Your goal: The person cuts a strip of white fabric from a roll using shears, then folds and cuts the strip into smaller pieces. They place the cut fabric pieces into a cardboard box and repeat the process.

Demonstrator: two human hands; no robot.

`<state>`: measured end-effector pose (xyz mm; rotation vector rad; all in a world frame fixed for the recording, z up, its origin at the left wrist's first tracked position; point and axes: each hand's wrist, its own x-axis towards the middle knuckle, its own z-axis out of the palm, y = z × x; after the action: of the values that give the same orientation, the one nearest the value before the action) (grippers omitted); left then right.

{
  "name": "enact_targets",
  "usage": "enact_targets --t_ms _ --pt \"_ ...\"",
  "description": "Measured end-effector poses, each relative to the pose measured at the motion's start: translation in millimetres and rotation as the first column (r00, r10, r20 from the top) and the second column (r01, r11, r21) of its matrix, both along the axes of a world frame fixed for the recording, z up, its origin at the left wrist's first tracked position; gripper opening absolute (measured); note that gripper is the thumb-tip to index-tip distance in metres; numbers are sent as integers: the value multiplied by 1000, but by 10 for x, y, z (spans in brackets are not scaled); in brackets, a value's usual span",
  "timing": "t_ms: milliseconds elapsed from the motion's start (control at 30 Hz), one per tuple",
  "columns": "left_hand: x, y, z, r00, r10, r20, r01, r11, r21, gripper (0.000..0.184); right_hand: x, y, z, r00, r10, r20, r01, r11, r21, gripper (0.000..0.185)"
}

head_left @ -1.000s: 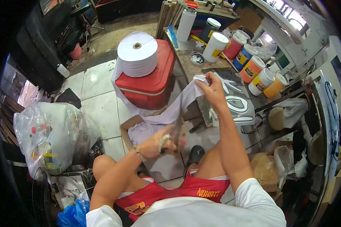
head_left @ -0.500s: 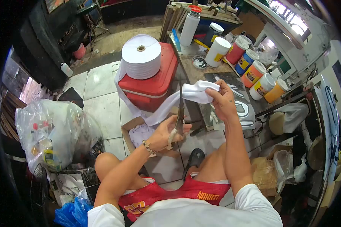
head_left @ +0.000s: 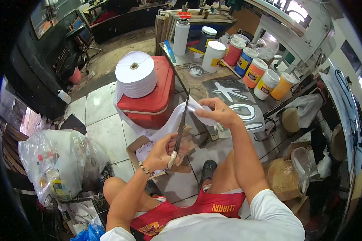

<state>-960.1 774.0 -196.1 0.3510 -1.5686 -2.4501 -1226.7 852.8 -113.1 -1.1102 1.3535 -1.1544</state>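
Note:
My left hand (head_left: pixel 161 152) is closed around the handle of long, dark-bladed scissors (head_left: pixel 182 124), seen nearly edge-on with pale wrapping on the handle; the points face up and away. Its far fingers look blurred. A white fabric strip (head_left: pixel 171 124) passes behind the blades, and I cannot tell whether they touch it. Pinched on the strip's end part is my right hand (head_left: pixel 219 112), just right of the scissors. The strip hangs in a slack curve towards a big white roll (head_left: pixel 136 76), which lies flat on a red cooler (head_left: pixel 147 106).
An open cardboard box (head_left: pixel 136 146) with white fabric sits below my left hand. To the right, a low table holds paint jars (head_left: pixel 214 56) and a dark sheet with white lettering (head_left: pixel 229 92). A clear plastic bag (head_left: pixel 52 160) bulges at the left; cartons (head_left: pixel 285 180) stand right.
My right hand has come down and left, closer to the scissors, bringing the strip's end with it. The scissors now lean more to the right at the tip. The view has shifted slightly.

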Motion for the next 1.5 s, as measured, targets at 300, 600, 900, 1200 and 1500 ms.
enact_targets --t_ms 300,600,900,1200,1500 --pt "10 -16 156 994 -89 55 73 964 255 79 218 -84 -40 999 -8 -34 -7 902 -431 25" --pt "78 37 218 969 -16 -247 2 998 -57 96 459 -143 -166 911 310 273 -234 932 -278 42" --pt "122 -65 178 995 -60 -74 54 995 -82 87 328 -190 -297 981 133 139 -98 967 -236 32" --pt "209 -264 393 979 205 14 -201 968 -152 68 332 -360 -652 890 122 -439 -231 951 -206 34" --pt "387 -566 341 910 405 -88 -414 879 -236 78 960 -650 -1057 881 117 -459 -233 951 -204 43"
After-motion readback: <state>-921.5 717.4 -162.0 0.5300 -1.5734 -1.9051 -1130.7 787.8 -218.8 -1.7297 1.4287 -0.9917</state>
